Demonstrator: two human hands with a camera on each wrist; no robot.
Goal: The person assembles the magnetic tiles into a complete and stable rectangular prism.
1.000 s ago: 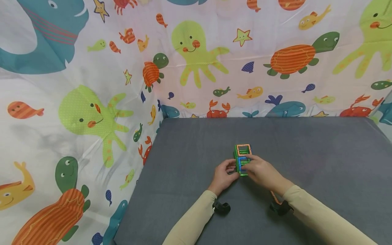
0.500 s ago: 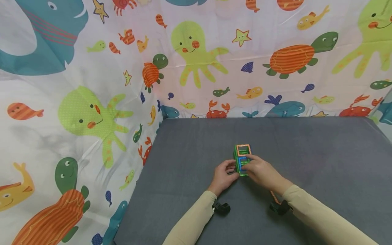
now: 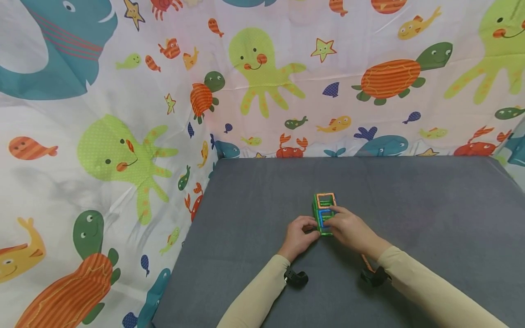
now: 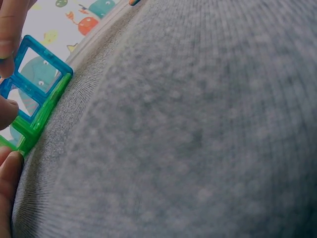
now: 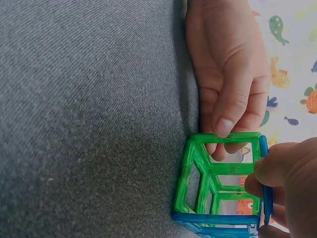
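A box-like build of square magnetic tiles [image 3: 316, 217] stands on the grey table, with green frames at its sides and an orange tile [image 3: 326, 200] on top at the far end. Nearer, a blue magnetic tile [image 5: 267, 183] lies along the top edge, pinched between the thumb and fingers of my right hand [image 3: 350, 231]. My left hand [image 3: 298, 237] holds the build at its near left corner, the thumb touching a green tile [image 5: 225, 137] and the curled fingers along the left side. More blue tile [image 5: 218, 218] forms the right side.
An orange piece [image 3: 368, 263] lies on the table [image 3: 262, 191], partly hidden under the right wrist. Dark cameras are strapped to both wrists. A sea-animal printed curtain [image 3: 283, 132] rises behind the table and along its left side.
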